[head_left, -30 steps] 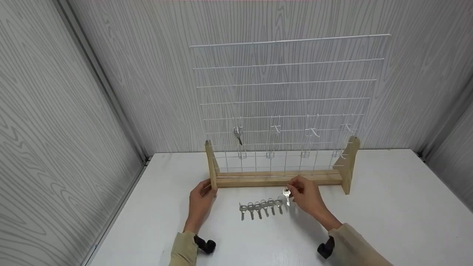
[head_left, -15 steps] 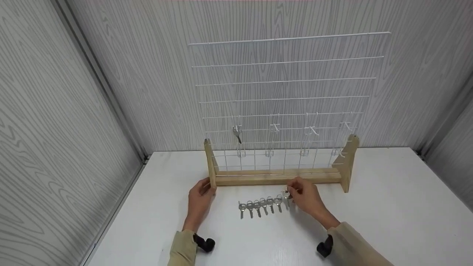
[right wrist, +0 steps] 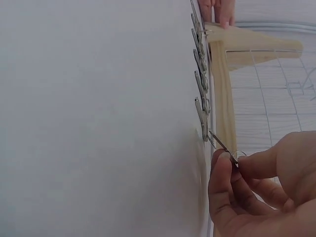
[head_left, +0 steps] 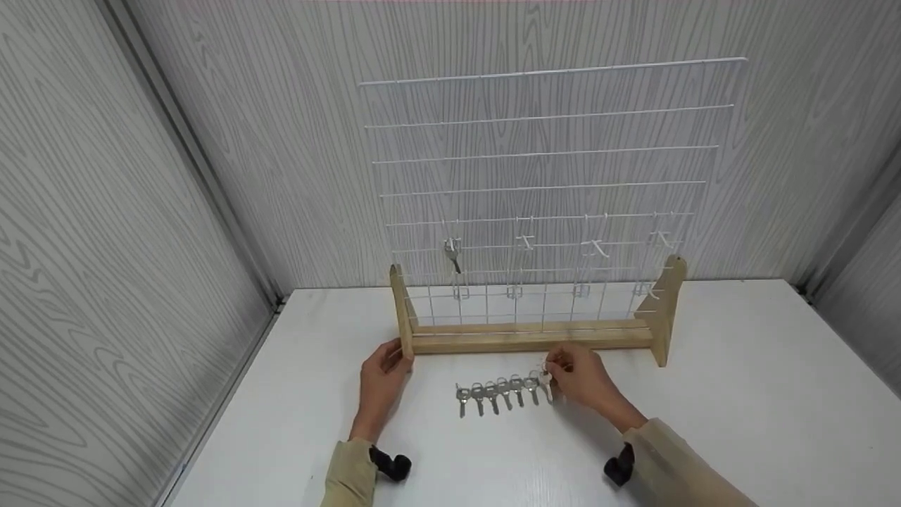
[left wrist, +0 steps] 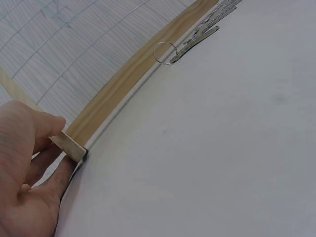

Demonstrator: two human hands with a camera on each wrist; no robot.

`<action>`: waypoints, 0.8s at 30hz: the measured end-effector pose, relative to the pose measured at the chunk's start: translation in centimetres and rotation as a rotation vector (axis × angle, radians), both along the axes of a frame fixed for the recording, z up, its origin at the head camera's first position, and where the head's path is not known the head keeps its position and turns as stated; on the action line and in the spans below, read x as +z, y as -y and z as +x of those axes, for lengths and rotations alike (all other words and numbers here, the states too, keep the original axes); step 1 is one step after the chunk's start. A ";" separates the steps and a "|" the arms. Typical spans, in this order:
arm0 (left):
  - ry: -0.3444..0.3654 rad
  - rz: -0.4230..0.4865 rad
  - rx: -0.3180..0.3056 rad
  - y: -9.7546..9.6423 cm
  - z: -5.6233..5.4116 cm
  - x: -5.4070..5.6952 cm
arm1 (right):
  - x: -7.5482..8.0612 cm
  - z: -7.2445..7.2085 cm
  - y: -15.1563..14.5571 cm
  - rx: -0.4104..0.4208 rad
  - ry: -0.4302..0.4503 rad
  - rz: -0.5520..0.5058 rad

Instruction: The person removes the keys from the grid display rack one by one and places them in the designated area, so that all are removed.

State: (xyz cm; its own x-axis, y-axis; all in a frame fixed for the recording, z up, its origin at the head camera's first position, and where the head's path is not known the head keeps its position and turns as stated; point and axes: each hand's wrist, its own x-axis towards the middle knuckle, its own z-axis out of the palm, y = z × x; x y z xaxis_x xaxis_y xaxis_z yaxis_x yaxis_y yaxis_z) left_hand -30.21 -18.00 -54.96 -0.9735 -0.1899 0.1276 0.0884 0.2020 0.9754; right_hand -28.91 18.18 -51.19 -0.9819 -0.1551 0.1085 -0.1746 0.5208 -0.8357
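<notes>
Between thumb and fingers my right hand (head_left: 581, 377) pinches a silver key (head_left: 547, 387) with a thin ring, just above the table at the right end of a row of keys (head_left: 503, 394). In the right wrist view this held key (right wrist: 223, 147) slants, close to the last key in the row. My left hand (head_left: 383, 380) grips the front foot of the wooden side support (head_left: 403, 317), at the left end of a wire grid rack (head_left: 542, 190). The left wrist view has the thumb and fingers on either side of that wooden foot (left wrist: 71, 146).
One key (head_left: 452, 255) hangs from the upper left hook of the rack. Other white hooks (head_left: 597, 248) line the grid to its right, with a lower row beneath. A wooden base bar (head_left: 493, 343) runs behind the keys. Patterned panels (head_left: 211, 141) enclose the white table (head_left: 760, 394).
The key in my right hand has turned and tilted, its blade end now lower. That hand has shifted slightly toward the front. My left hand stays on the wooden foot.
</notes>
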 end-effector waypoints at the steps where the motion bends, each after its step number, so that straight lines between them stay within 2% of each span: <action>1: -0.001 -0.001 0.000 0.0 0.0 0.0 | 0.1 0.0 0.0 -0.001 0.003 0.008; 8: -0.022 0.000 -0.006 0.0 -0.1 -0.1 | 0.5 -0.1 0.1 0.017 0.057 0.020; 17: -0.016 0.004 -0.007 0.0 0.1 0.0 | 0.7 -0.3 0.0 0.057 0.010 0.102; 24: 0.001 0.010 -0.011 0.0 0.1 -0.1 | 0.8 -0.3 -0.3 0.064 0.041 0.101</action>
State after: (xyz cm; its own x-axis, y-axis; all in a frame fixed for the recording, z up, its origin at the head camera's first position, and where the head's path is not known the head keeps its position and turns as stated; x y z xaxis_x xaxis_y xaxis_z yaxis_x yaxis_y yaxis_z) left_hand -30.12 -17.98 -55.05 -0.9757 -0.1805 0.1243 0.0892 0.1913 0.9775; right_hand -29.19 18.48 -50.43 -0.9730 -0.2254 0.0494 -0.1770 0.5917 -0.7865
